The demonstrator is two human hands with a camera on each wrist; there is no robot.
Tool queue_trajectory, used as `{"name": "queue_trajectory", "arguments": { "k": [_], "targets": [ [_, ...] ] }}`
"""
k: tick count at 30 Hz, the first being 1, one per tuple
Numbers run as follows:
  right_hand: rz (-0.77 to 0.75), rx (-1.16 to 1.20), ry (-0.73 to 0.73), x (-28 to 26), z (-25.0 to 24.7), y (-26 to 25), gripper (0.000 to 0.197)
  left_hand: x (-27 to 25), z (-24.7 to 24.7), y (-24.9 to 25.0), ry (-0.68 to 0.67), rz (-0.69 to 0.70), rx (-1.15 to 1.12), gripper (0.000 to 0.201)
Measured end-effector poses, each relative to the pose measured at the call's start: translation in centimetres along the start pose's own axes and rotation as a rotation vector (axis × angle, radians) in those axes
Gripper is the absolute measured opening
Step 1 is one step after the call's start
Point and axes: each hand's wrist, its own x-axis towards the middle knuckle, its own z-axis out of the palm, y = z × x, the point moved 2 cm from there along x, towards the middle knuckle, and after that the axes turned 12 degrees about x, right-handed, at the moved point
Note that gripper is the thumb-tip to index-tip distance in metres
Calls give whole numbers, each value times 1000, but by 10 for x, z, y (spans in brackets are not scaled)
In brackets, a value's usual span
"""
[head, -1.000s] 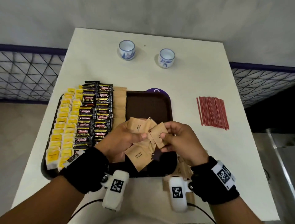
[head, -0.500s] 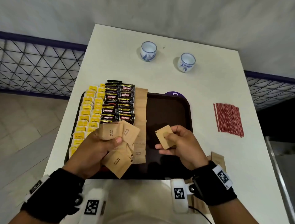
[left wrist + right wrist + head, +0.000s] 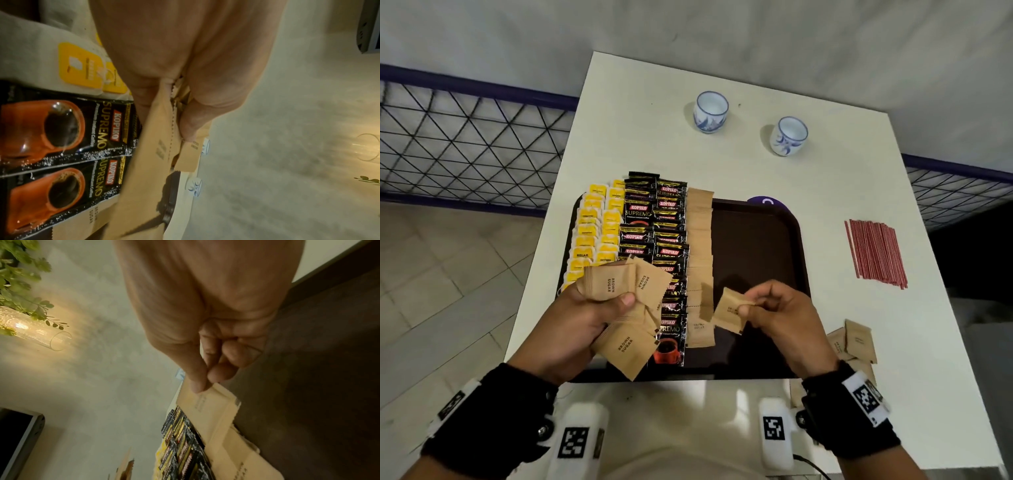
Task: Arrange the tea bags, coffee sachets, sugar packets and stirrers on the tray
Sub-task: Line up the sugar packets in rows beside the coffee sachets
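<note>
Left hand [image 3: 589, 318] fingers curled in a clutch, right hand [image 3: 777, 311] pinching with thumb and fingertips

White rectangular table [image 3: 825, 192] stood against a pale grey mottled wall [image 3: 688, 31]. Dark blue rail [image 3: 476, 84] ran along the wall's base on both sides of the table, with black diamond-mesh panel [image 3: 465, 144] below it. Floor [image 3: 441, 281] to the left was beige tile with pale grout lines. Wrist views showed a clear glass cylinder lamp [image 3: 37, 332] casting warm yellow light on the wall, green leafy sprigs [image 3: 22, 272] beside it, and a dark screen with a grey frame [image 3: 18, 439]. Overall lighting was dim and soft.
</note>
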Motion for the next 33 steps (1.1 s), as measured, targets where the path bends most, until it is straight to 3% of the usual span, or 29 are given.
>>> {"name": "queue_trajectory", "arguments": {
  "k": [9,33],
  "targets": [
    [149,-105,-98,-7,19,27,9,-9,-16,-3,-14,-7,15,33],
    [186,-259,45,0,45,35,13,-10,-14,-7,-25,-71,70,33]
  ]
}}
